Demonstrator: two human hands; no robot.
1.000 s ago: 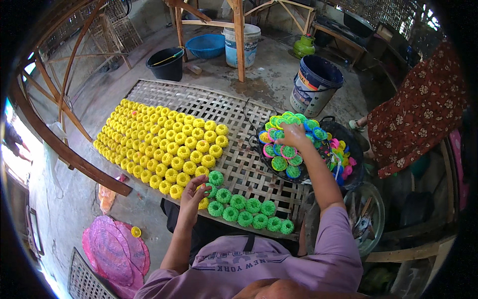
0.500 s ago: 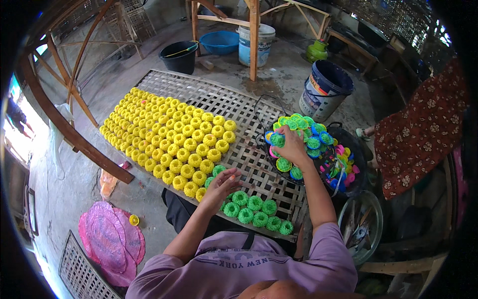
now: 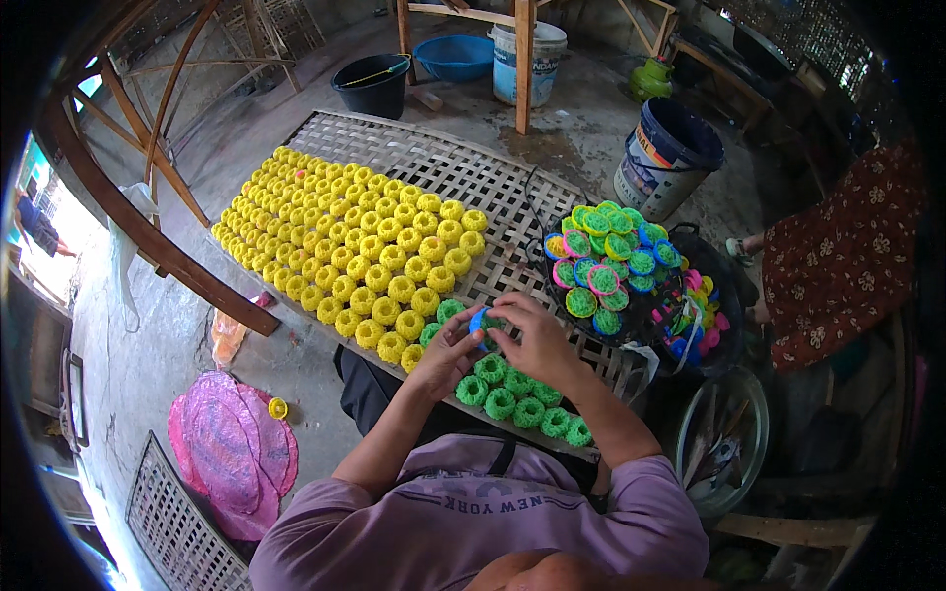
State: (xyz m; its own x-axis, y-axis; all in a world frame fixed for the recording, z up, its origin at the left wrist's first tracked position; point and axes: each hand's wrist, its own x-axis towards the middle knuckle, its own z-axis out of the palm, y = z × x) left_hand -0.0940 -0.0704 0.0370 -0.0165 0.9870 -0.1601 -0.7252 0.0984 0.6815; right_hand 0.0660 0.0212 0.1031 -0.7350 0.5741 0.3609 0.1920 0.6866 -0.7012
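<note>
Both of my hands meet over the near part of a woven bamboo tray [image 3: 507, 202]. Between the closed fingers of my left hand [image 3: 443, 364] and my right hand [image 3: 540, 343] is a small round blue plastic mould [image 3: 478, 326]; its contents are mostly hidden. Just below lie several green ring-shaped pieces with a stringy texture [image 3: 501, 403], set in rows. Similar yellow rings [image 3: 402, 288] cover the tray's left side in close rows. To the right, a dark container holds a pile of coloured round moulds filled with green strands [image 3: 613, 258].
Empty coloured moulds [image 3: 702, 305] lie beside the filled pile. A glass bowl [image 3: 724, 443] stands at the lower right, a bucket [image 3: 668, 158] behind the pile. Curved wooden framing [image 3: 148, 231] rises at left, near a pink sheet [image 3: 232, 443]. A person in a patterned garment [image 3: 838, 256] is at right.
My right hand has come left from the pile with a blue mould. My left hand has moved slightly to meet it, and both now grip the mould. The view has shifted a little.
</note>
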